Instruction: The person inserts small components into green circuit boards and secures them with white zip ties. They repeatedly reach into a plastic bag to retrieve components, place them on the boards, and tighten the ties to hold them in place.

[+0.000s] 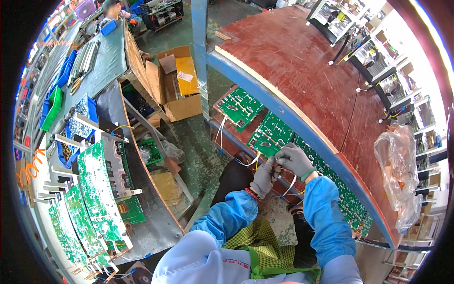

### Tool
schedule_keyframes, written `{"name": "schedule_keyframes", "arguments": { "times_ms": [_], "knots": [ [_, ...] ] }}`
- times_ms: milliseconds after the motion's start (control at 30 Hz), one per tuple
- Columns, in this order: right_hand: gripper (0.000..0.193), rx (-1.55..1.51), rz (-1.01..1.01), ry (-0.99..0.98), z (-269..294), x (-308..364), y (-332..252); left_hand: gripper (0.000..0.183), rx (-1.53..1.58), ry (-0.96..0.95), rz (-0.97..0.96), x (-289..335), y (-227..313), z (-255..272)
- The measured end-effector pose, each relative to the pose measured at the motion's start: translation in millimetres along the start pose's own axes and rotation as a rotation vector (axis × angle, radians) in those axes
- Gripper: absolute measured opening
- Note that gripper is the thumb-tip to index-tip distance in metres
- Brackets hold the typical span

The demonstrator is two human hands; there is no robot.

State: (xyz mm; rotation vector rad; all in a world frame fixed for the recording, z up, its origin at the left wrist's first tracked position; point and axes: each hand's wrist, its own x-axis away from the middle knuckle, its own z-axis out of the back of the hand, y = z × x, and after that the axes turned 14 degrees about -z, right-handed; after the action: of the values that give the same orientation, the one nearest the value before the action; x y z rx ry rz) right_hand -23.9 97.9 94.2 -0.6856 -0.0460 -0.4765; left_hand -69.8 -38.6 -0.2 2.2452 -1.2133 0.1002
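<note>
Both my hands wear grey gloves and meet at the front edge of a shelf under the red table. My left hand [262, 181] is closed, thumb up, just below a green circuit board [270, 134]. My right hand [296, 162] is bent over beside it, its fingers pinched close to the left fingertips. What they grip is too small and hidden to make out. A white wire [289, 186] hangs below the right hand, and a yellow wire [257, 161] shows by the left. Another green circuit board [239, 108] lies farther left, with white wires [220, 135] dangling from it.
Above the shelf is the red tabletop [302, 61], with a clear plastic bag [399, 175] and a row of metal-framed parts at its right edge. On the left, a dark bench [156, 227] carries upright circuit boards [97, 184]. An open cardboard box [182, 109] stands on the floor.
</note>
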Motion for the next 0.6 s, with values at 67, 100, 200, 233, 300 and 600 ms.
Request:
{"name": "schedule_keyframes", "arguments": {
  "times_ms": [67, 100, 200, 233, 300, 600],
  "knots": [
    [0.020, 0.046, -0.071, 0.005, -1.0, 0.4, 0.4, 0.030, -0.005, 0.005, 0.001, 0.2, -0.2, 0.0],
    [0.020, 0.069, -0.107, 0.007, -1.1, 0.8, -1.0, 0.030, -0.006, 0.000, -0.001, -0.4, -1.2, 1.0],
    [0.019, -0.029, -0.110, 0.049, -1.9, 3.4, -14.0, 0.031, 0.021, -0.028, -0.008, -2.5, -3.0, 6.0],
    [0.019, -0.117, -0.132, 0.029, -0.9, 5.7, -18.3, 0.031, 0.035, -0.039, -0.010, -2.6, -3.2, 7.7],
    [0.021, -0.295, -0.176, -0.009, 0.5, 9.6, -24.6, 0.030, 0.027, -0.050, -0.004, -2.2, -3.7, 9.2],
    [0.020, -0.001, -0.166, -0.013, -0.7, 1.7, -8.2, 0.034, -0.085, -0.036, -0.018, 1.8, 5.4, -2.6]
  ]
}}
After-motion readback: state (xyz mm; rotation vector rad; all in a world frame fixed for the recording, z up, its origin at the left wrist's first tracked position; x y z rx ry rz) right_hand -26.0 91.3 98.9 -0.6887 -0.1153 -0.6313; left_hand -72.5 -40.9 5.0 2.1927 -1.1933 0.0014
